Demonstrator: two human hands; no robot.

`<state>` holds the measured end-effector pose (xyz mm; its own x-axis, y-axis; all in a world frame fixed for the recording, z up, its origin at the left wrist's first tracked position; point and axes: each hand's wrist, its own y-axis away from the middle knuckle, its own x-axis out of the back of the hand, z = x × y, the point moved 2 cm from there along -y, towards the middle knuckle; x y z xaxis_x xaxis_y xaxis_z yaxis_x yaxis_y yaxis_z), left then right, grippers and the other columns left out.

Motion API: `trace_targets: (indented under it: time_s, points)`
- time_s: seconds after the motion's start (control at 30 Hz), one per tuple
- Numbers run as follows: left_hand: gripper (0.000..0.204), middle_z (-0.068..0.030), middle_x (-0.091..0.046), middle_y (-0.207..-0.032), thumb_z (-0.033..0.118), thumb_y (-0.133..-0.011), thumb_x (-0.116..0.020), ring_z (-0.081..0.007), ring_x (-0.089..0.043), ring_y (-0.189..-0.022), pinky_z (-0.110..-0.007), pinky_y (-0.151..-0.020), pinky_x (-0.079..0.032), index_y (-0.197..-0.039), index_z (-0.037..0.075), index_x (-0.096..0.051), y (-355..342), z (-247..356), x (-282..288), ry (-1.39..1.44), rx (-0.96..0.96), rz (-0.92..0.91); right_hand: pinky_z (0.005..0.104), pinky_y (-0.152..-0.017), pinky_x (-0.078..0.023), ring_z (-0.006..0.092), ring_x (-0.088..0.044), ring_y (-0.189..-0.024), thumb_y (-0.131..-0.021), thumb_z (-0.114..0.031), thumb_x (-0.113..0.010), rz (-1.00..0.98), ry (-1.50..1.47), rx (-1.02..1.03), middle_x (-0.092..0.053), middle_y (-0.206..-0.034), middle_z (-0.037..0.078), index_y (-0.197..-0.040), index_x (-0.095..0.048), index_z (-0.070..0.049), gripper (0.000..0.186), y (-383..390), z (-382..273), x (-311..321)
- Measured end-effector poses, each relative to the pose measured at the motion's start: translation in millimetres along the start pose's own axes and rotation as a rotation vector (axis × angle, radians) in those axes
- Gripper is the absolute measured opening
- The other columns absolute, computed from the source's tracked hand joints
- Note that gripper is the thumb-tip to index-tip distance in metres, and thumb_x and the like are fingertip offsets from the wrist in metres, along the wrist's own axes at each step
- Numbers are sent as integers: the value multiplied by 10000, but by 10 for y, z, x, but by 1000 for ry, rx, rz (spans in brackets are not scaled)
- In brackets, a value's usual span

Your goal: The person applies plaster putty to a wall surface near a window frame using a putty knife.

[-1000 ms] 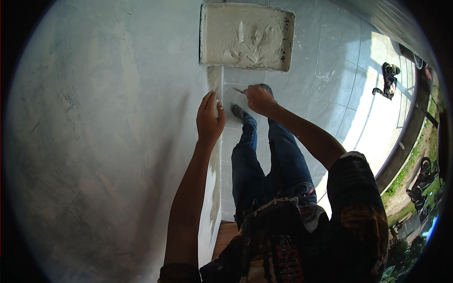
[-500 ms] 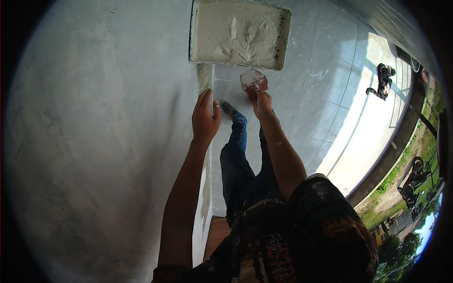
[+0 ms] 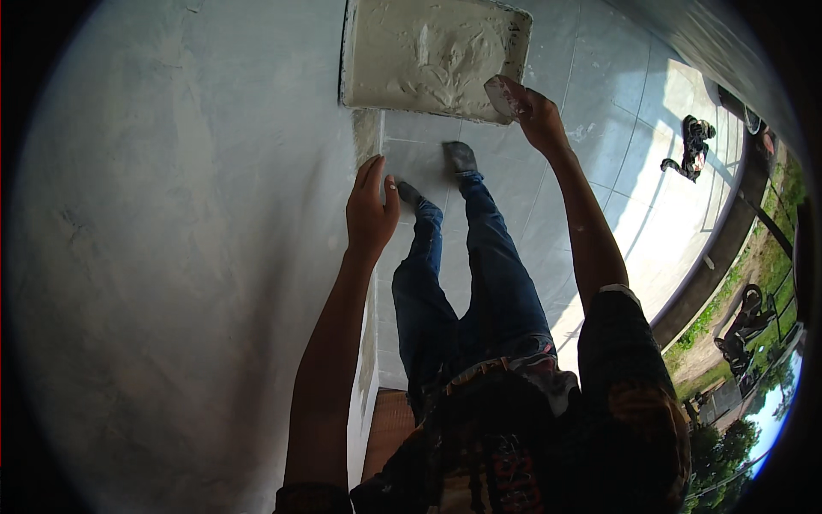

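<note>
gripping a flat reddish scraper [image 3: 505,96], smeared with white, in the right hand [image 3: 542,122] — holding it at the near right corner of a tray [image 3: 518,44] of pale paste [image 3: 428,64], hard to tell if touching. extending the left hand [image 3: 370,214] unclenched, with fingers nearly straight, beside the grey wall [image 3: 197,240] — cannot tell whether touching it.

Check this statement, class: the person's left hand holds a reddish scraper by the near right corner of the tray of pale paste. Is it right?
Wrong hand: the head view shows the right hand holding the reddish scraper by the near right corner of the tray of pale paste.
</note>
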<state>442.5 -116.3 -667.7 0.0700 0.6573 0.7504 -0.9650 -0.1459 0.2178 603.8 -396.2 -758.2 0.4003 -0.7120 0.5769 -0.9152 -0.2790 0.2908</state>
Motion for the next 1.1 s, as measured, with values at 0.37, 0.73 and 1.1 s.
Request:
trace_targets:
  time_s: [0.37, 0.73, 1.1]
  points:
    - [348, -236, -587, -1267, 94, -954, -531, -392, -581, -1180, -428, -999, -479, -1264, -64, -553, 66, 23, -90, -15, 5, -27, 454, -882, -562, 347, -682, -1033, -904, -37, -502, -39, 296, 23, -690, -1139, 186, -1360, -576, -227, 499, -1235, 21, 9]
    - [346, -230, -587, -1267, 96, -958, -532, -394, -579, -1176, -432, -999, -478, -1268, -55, -552, 226, -76, -64, -22, 58, -28, 462, -927, -531, 353, -646, -1111, -939, -35, -388, -175, 123, 70, -643, -1243, 223, -1361, -571, -120, 468, -1374, -637, -547]
    - [350, -240, -585, -1267, 105, -957, -533, -403, -581, -1172, -434, -999, -480, -1266, -59, -551, 204, -66, -146, 26, 60, -22, 454, -783, -574, 341, -701, -922, -847, -11, -504, -224, 596, 394, -699, -1040, 215, -1238, -621, -65, 411, -1382, -783, -1238]
